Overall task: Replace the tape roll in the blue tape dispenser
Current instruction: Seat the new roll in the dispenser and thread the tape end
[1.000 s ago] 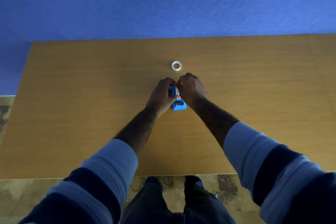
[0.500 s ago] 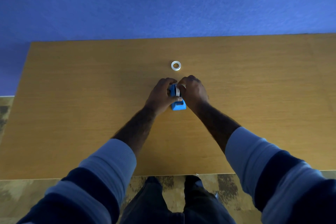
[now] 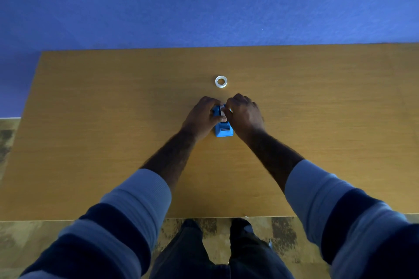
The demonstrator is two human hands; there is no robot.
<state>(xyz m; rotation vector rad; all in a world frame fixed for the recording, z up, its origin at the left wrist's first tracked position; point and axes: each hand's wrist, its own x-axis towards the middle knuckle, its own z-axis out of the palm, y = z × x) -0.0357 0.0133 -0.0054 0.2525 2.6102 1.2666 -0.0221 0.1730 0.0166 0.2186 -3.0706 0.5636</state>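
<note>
Since the picture half a second back, very little has shifted from where I watch: both hands stay closed in on the dispenser [image 3: 223, 130], and the right hand [image 3: 246, 115] has its fingertips a touch higher over the top of it. The left hand [image 3: 200, 118] is wrapped against the dispenser's left side, fingers curled round its far end and thumb lying across its upper edge, so I read it as gripping the blue body. The right hand comes in from the dispenser's other side with its fingers bunched and pinched over a small pale piece at the top of the dispenser; I cannot tell whether that piece is the roll seated in it or only a strip of tape, and I cannot tell how firmly it is held. Only the near end of the dispenser shows clear of the hands, with a dark slot in it, sitting flat on the wooden table [image 3: 90, 131].

Beyond the dispenser, on the far side from me and apart from both hands, a white tape ring [image 3: 221, 81] lies flat on the table. Behind the table rises a blue wall [image 3: 204, 2]. On the near side of the dispenser, past the table's edge, the person's striped sleeves [image 3: 127, 217] and dark trousers show above a mottled floor.
</note>
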